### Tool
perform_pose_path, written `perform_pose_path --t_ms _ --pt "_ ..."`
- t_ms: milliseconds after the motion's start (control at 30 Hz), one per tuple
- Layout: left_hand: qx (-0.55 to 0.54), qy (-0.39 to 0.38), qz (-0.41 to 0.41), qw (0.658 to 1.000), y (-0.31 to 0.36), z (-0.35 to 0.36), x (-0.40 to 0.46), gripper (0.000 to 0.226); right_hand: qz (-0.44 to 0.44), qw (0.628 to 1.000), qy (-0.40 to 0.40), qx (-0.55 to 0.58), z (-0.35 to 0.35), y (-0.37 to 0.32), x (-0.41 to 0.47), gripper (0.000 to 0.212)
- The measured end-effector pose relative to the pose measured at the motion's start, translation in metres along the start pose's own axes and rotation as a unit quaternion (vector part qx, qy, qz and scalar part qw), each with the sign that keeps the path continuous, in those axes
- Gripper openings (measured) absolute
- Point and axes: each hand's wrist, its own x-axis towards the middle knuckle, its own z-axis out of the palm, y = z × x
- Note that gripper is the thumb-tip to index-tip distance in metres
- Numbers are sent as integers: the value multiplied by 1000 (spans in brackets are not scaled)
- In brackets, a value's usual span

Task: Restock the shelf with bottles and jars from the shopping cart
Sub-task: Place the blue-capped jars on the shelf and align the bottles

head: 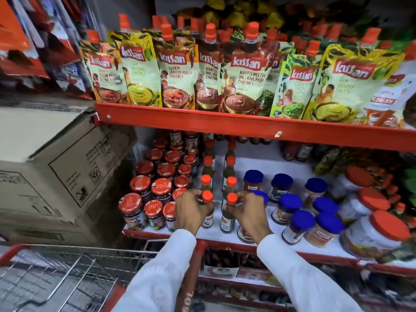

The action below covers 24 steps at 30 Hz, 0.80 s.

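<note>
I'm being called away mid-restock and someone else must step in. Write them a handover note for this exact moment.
Left hand: grip closed on an orange-capped bottle standing at the front of the left bottle row.
Right hand: grip closed on the orange-capped bottle fronting the right row.
Done: both rows run back along the white shelf, between red-lidded jars and blue-lidded jars.
Left: release both. The shopping cart shows no bottles in its visible part.
</note>
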Motion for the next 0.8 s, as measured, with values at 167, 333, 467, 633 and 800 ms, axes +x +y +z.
perform_pose_path --t_ms 167,333,467,633,800 --pt "4 -36 22 999 2 -1 2 16 -5 1000 -20 -18 -3 1 1 18" --pt "-3 -35 32 999 6 0 -2 17 13 999 -23 -26 -9 -2 -1 27" --pt "-26 -10 10 1000 2 1 -9 31 4 1000 -12 6 -6 -1 -7 26" --pt "-44 1 -16 999 -4 4 -17 34 9 1000 -6 26 -3 2 -8 18" --pt "-29 4 -6 1000 -7 3 -19 17 1 999 -9 33 -1 6 -11 16"
